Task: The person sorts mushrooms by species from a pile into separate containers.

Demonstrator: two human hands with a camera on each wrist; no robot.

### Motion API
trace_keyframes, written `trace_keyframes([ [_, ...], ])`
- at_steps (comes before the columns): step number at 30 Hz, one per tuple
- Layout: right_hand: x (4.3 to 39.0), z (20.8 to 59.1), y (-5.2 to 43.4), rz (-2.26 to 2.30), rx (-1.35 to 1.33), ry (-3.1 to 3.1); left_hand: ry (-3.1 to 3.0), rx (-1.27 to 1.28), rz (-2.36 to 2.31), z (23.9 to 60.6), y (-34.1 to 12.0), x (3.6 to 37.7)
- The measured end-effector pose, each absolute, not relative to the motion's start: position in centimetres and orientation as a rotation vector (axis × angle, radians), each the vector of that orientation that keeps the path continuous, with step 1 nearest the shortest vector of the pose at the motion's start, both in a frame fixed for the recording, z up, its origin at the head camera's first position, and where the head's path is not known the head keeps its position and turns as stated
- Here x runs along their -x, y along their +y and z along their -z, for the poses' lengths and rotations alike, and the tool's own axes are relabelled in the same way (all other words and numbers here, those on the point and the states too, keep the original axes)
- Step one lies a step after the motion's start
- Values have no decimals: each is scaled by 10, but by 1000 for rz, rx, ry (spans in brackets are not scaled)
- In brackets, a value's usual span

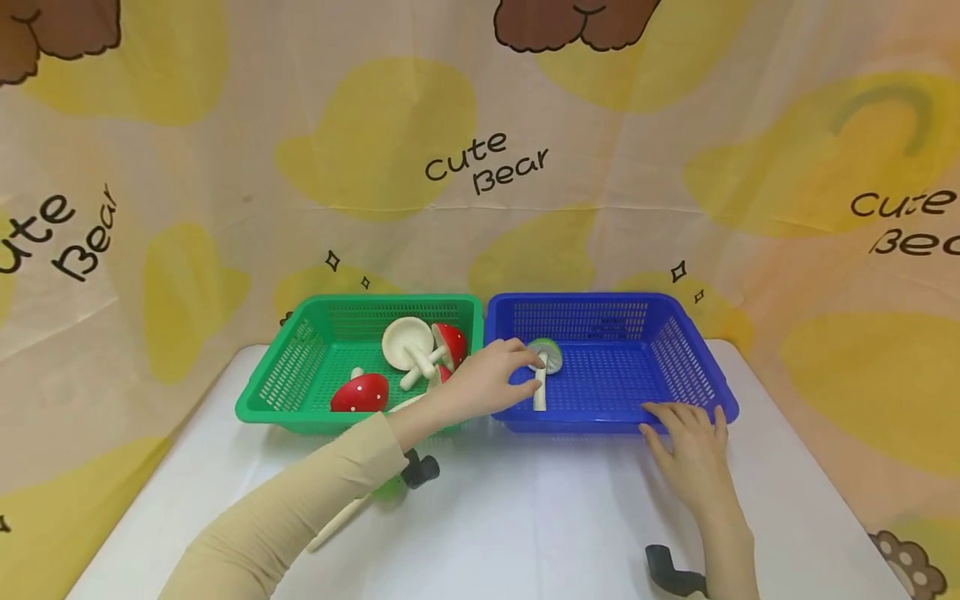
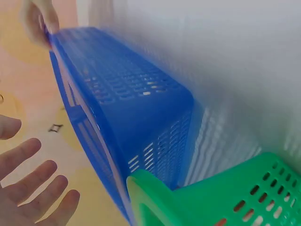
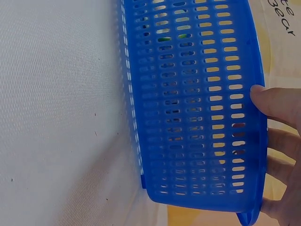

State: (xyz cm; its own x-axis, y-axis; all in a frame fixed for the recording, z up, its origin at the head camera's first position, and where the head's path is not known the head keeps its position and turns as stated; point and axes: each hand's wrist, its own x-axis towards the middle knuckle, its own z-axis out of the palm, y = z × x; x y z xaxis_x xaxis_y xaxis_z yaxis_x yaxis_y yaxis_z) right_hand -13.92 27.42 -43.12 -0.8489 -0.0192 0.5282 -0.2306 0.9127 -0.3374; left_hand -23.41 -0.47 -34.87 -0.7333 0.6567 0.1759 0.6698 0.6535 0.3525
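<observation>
Your right hand (image 1: pixel 693 454), lower right, rests flat-fingered on the blue basket (image 1: pixel 697 367) rim; your left hand (image 1: pixel 487 383), centre frame, hovers spread-fingered over the green-capped mushroom (image 1: pixel 545 367).

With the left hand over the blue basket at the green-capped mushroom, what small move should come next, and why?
Probably lift the left hand up and back over the rim. The green mushroom already lies on the blue basket floor, and the left wrist view shows spread fingers with no grip on anything. The right hand steadies the near rim, and more mushrooms wait in the green basket.
</observation>
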Motion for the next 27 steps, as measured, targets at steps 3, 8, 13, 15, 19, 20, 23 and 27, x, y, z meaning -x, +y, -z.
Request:
trace_keyframes([
  [3,139,433,274,-537,-183,-2540,-2802,1162,550,348,-10,221],
  [8,139,433,275,-538,-188,-2536,-2775,1205,501,349,-18,205],
  [13,140,434,274,-539,-192,-2533,-2714,1221,428,354,-29,191],
  [15,140,434,274,-541,-192,-2532,-2692,1210,388,358,-34,185],
  [19,140,434,273,-547,-195,-2531,-2674,1170,302,368,-46,176],
  [20,140,433,273,-549,-196,-2532,-2671,1158,279,370,-49,173],
  [23,140,433,273,-547,-195,-2535,-2657,1129,248,377,-61,166],
  [27,140,431,274,-543,-193,-2536,-2628,1070,242,385,-77,157],
])
